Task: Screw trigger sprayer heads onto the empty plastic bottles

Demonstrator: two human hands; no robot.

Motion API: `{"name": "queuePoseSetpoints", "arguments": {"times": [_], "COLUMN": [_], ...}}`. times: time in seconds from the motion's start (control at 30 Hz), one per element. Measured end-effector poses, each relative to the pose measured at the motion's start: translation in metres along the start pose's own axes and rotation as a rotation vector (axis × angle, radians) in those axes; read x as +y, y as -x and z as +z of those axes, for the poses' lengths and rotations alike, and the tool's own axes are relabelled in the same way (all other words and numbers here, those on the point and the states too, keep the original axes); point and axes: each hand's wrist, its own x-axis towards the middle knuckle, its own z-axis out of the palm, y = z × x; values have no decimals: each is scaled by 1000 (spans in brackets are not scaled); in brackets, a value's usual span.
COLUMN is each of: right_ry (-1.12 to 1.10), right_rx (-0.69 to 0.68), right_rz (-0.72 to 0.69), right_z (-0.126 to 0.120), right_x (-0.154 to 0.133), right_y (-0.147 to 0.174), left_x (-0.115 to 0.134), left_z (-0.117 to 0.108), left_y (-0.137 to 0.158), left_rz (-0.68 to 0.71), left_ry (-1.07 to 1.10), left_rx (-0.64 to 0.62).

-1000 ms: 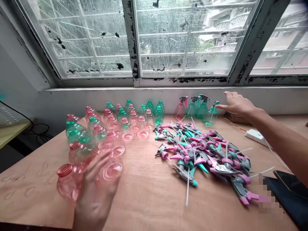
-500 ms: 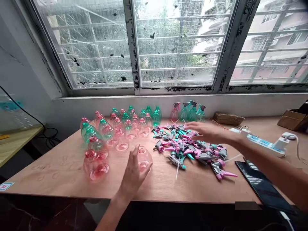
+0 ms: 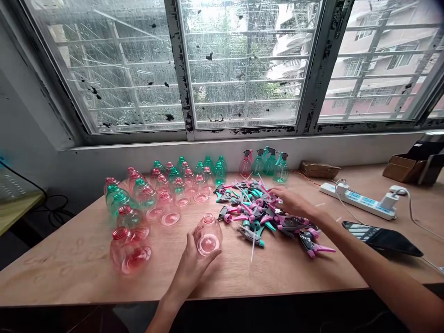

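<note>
A transparent pink spray bottle [image 3: 208, 235] without a spray head is tilted in my left hand [image 3: 194, 261], its neck pointing up and away. My thumb and fingers reach around its lower sides. On the right, my right hand [image 3: 293, 202] is low over a pile of trigger spray heads [image 3: 255, 210] in pink, grey and teal. Its fingers stretch out among the upper heads, touching or just above a pink one; the thumb side is partly hidden. Pale dip tubes stick out of the pile.
Several headless pink and green bottles [image 3: 169, 210] stand left of the pile. Bottles with spray heads [image 3: 280, 169] stand by the wall. A power strip [image 3: 357, 201], a dark phone-like device [image 3: 381, 238], a brown package [image 3: 319, 169] and an opened carton [image 3: 402, 169] lie to the right.
My left hand has closed around the pink bottle and tilted it. My right hand has come down from above onto the spray heads. The camera view has shifted a little.
</note>
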Motion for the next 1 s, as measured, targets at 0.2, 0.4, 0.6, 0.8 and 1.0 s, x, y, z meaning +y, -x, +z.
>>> {"name": "queuePoseSetpoints", "arguments": {"times": [0.2, 0.4, 0.6, 0.8, 1.0], "right_ry": [-280, -863, -1269, -1393, -1534], "right_rx": [313, 247, 56, 45, 149], "right_rz": [96, 220, 362, 453, 449], "right_z": [-11, 13, 36, 46, 43], "right_x": [-55, -113, -117, -116, -110], "right_y": [65, 123, 142, 146, 146], "left_x": [6, 6, 7, 7, 6], "left_z": [-2, -2, -2, -1, -1], "left_y": [1, 4, 2, 0, 0], "left_rz": [104, 181, 237, 265, 285], "left_ry": [-47, -83, -96, -108, -126], "left_rx": [74, 160, 162, 161, 164]}}
